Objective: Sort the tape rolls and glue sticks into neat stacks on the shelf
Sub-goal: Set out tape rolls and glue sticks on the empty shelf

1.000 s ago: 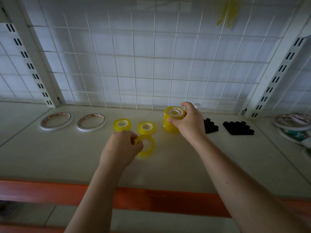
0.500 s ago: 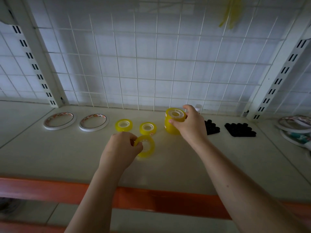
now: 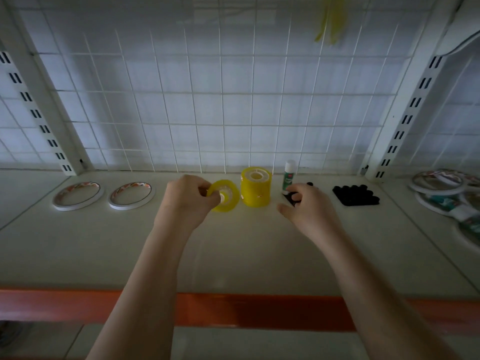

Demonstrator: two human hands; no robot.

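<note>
- I am pinching a yellow tape roll (image 3: 224, 195) in my left hand (image 3: 187, 201), lifted near the shelf's (image 3: 233, 250) back edge, beside the yellow stack (image 3: 255, 186).
- I am keeping it level, centring it over the stack.
- My right hand (image 3: 305, 206) is hovering, fingers loosely curled, by the glue stick (image 3: 288, 175).

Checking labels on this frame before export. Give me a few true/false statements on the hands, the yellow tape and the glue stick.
1. The left hand holds a yellow tape roll tilted on edge. True.
2. The yellow tape stack lies toppled on its side. False: it stands upright on the shelf.
3. The right hand rests on top of the stack. False: it is at the black pieces right of it.
4. A glue stick stands upright behind the right hand. True.
5. Two flat white-rimmed tape rolls lie left of the left hand. True.
</note>
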